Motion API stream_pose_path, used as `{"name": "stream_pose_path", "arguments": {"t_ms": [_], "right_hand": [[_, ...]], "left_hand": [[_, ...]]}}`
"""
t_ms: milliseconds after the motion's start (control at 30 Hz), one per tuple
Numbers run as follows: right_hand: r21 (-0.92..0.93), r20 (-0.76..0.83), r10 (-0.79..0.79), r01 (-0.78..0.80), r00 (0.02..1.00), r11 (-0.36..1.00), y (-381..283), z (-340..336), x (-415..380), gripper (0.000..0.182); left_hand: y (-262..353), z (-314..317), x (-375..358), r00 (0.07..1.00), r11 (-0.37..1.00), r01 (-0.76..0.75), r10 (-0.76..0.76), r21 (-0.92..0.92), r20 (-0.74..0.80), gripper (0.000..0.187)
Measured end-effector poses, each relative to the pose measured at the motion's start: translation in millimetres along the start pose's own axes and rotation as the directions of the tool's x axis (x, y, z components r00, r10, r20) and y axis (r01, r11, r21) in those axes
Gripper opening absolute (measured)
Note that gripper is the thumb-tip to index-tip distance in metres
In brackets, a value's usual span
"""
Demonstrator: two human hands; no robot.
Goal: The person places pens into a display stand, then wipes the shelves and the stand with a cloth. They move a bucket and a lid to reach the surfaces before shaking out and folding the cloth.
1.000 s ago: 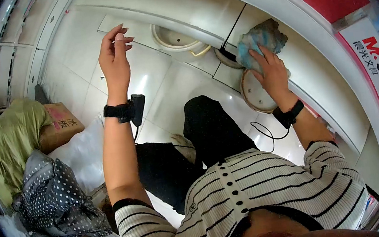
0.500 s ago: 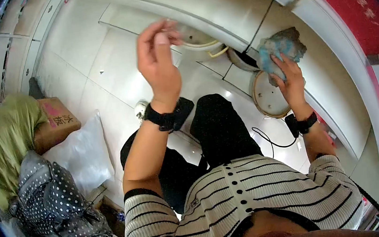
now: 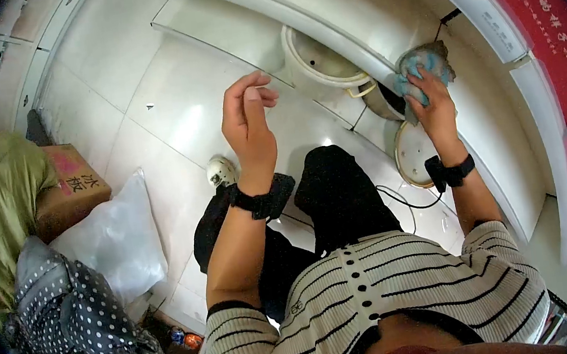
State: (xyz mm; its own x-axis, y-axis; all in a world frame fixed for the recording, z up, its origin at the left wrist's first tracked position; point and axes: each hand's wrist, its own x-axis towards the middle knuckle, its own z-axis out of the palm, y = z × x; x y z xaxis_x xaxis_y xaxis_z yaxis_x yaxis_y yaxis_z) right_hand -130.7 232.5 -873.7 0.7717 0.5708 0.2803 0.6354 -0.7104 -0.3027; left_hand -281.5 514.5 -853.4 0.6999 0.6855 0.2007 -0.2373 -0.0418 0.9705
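My right hand (image 3: 436, 107) grips a crumpled grey-and-blue cleaning cloth (image 3: 424, 69), pressed against the front edge of a white shelf (image 3: 359, 40). The cloth's darker far corner folds up past my fingers. My left hand (image 3: 249, 126) hangs in the air over the floor, with nothing in it. Its fingers are loosely bent and the thumb stands apart. Beneath the shelf, a white pot (image 3: 294, 62) with a yellowish handle sits to the left of the cloth. A round, cream-rimmed lid or pan (image 3: 414, 155) lies just below my right hand.
A dark bowl-like vessel (image 3: 382, 100) stands partly hidden between the pot and the lid. A black cable (image 3: 411, 204) runs across the tiled floor. At left are a cardboard box (image 3: 75, 181), a white bag (image 3: 120, 232), a green bag (image 3: 4, 204) and a polka-dot cloth bundle (image 3: 80, 308).
My right hand has moved the cloth down toward the shelf's front edge and bunched it more. My left hand is slightly lower relative to the shelf. The camera view has shifted.
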Motion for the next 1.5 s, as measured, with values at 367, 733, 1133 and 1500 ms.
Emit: {"name": "stream_pose_path", "arguments": {"t_ms": [367,733,1133,1500], "right_hand": [[0.114,-0.065,-0.077,0.084,0.995,0.990,-19,-15,12,0.050],[-0.102,0.043,-0.131,0.135,0.990,0.986,-61,72,93,0.062],[-0.202,-0.227,-0.201,0.156,0.953,0.967,-175,183,235,0.048],[-0.205,0.055,-0.065,0.075,0.996,0.976,-58,48,57,0.073]], "left_hand": [[31,-31,2,0.999,0.995,0.001,0.003,0.103,-0.032,0.030],[26,-41,-11,0.988,0.973,-0.126,0.104,0.195,0.118,0.025],[17,-40,-4,0.982,0.955,-0.138,0.097,0.262,0.163,0.023],[17,-34,-6,0.968,0.906,-0.188,0.105,0.378,0.229,0.020]]}}
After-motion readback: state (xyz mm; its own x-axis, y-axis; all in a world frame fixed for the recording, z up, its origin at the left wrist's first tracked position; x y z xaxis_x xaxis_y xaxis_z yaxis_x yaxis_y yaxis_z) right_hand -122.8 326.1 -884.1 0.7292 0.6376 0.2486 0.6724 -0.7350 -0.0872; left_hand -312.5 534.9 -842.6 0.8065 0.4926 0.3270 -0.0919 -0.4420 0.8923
